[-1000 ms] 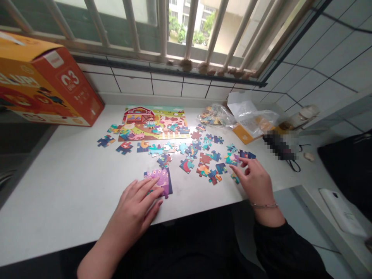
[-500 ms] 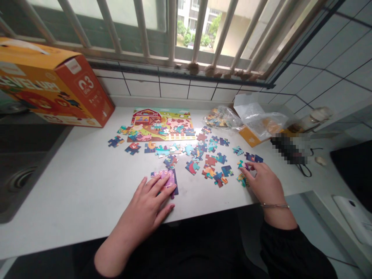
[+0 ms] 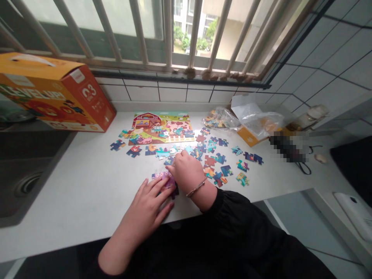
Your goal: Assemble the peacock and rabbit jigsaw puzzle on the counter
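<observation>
The purple puzzle (image 3: 161, 175) lay at six o'clock from the farm picture (image 3: 161, 123), under the left hand (image 3: 151, 201), its fingers spread; the right hand (image 3: 187, 172) hid its grip. The puzzle seemed light, stiff, best edge-pinched.

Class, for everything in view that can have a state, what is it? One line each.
Left hand: spread over the purple pieces
Right hand: fingers bent, grip hidden
Purple pieces: partly covered
Loose pieces: scattered
Farm picture: lying flat, loose pieces on it
Plastic bag: holding pieces
Large box: standing, top closed
Small box: open
</observation>
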### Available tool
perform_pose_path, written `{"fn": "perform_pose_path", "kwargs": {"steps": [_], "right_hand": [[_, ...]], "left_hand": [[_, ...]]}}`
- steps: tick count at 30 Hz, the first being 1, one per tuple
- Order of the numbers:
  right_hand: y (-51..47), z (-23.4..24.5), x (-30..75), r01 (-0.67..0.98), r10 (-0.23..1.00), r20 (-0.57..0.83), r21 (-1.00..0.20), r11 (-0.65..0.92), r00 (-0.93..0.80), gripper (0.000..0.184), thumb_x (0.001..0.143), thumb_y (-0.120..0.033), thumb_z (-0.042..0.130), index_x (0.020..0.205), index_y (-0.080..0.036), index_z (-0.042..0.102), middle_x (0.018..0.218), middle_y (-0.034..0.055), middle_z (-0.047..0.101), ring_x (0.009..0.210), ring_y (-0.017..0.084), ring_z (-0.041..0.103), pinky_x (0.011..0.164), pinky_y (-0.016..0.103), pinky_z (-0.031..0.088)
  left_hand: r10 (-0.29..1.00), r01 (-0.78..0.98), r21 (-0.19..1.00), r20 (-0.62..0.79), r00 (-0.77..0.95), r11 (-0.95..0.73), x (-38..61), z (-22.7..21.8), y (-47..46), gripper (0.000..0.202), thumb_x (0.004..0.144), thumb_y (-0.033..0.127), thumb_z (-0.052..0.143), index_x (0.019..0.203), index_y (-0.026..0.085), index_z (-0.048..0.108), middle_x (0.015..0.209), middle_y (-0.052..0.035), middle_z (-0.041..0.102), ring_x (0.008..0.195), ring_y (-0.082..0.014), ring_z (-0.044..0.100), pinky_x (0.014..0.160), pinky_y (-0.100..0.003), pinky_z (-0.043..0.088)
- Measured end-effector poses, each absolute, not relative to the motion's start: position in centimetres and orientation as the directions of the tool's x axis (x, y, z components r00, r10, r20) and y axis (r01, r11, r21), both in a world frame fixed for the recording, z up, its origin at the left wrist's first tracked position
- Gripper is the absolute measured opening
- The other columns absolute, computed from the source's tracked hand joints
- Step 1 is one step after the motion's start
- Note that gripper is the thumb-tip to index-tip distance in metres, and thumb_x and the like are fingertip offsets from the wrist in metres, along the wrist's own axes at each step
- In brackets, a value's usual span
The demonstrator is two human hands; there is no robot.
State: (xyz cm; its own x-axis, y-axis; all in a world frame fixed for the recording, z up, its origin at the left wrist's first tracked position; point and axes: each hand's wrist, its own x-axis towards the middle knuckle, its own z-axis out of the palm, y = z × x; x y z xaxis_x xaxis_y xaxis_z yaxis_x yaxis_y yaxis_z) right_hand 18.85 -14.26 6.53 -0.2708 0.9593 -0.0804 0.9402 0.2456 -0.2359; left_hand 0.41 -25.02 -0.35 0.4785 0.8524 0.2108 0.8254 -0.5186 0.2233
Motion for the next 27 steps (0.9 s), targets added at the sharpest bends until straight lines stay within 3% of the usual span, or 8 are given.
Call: {"fn": "perform_pose_path", "kwargs": {"steps": [3, 7, 15, 21, 27], "right_hand": [[-13.0, 6.4, 17.6, 0.946, 0.949, -0.171, -0.238, 0.221, -0.265, 0.039, 0.102, -0.049, 0.079, 0.119, -0.014, 0.076, 0.128, 0.0187, 0.071, 0.101, 0.03, 0.077, 0.084, 0.039, 0.063], [-12.2, 5.8, 17.9, 0.927, 0.942, -0.163, -0.29, 0.239, -0.294, 0.037, 0.098, -0.046, 0.082, 0.117, -0.014, 0.075, 0.126, 0.0213, 0.071, 0.099, 0.032, 0.077, 0.082, 0.042, 0.064], [-11.6, 4.4, 18.8, 0.889, 0.953, -0.09, -0.393, 0.234, -0.291, 0.04, 0.091, -0.042, 0.091, 0.114, -0.019, 0.067, 0.125, 0.0144, 0.071, 0.101, 0.025, 0.074, 0.088, 0.037, 0.06], [-11.3, 3.8, 20.0, 0.701, 0.93, 0.036, -0.647, 0.3, -0.365, 0.013, 0.1, -0.024, 0.078, 0.101, -0.023, 0.065, 0.104, 0.0027, 0.077, 0.096, 0.019, 0.072, 0.088, 0.03, 0.052], [-12.0, 4.2, 26.0, 0.588, 0.972, 0.068, -0.786, 0.19, -0.224, 0.025, 0.095, -0.038, 0.079, 0.112, -0.024, 0.066, 0.092, 0.0011, 0.077, 0.074, 0.018, 0.07, 0.069, 0.03, 0.052]], "left_hand": [[0.848, 0.823, 0.219, 0.217, 0.483, -0.524, 0.3, -0.3, -25.1, 0.046, 0.112, 0.039, 0.057, 0.157, 0.033, 0.065, 0.169, -0.0115, 0.057, 0.155, -0.0359, 0.053, 0.129, -0.071, 0.042], [0.844, 0.81, 0.247, 0.225, 0.486, -0.532, 0.3, -0.3, -25.2, 0.044, 0.112, 0.037, 0.057, 0.154, 0.033, 0.067, 0.167, -0.0109, 0.059, 0.152, -0.036, 0.056, 0.128, -0.072, 0.042], [0.851, 0.802, 0.292, 0.251, 0.462, -0.521, 0.4, -0.4, -25.1, 0.042, 0.11, 0.034, 0.06, 0.151, 0.035, 0.07, 0.164, -0.0087, 0.062, 0.151, -0.0339, 0.057, 0.132, -0.067, 0.037], [0.852, 0.803, 0.289, 0.233, 0.47, -0.522, 0.5, 0.0, -25.1, 0.04, 0.111, 0.033, 0.057, 0.148, 0.035, 0.071, 0.164, -0.0085, 0.063, 0.152, -0.0337, 0.057, 0.13, -0.069, 0.04], [0.852, 0.8, 0.293, 0.202, 0.483, -0.523, 0.1, 0.1, -25.1, 0.043, 0.11, 0.023, 0.054, 0.149, 0.033, 0.07, 0.166, -0.0088, 0.061, 0.153, -0.033, 0.056, 0.13, -0.069, 0.041]]}}
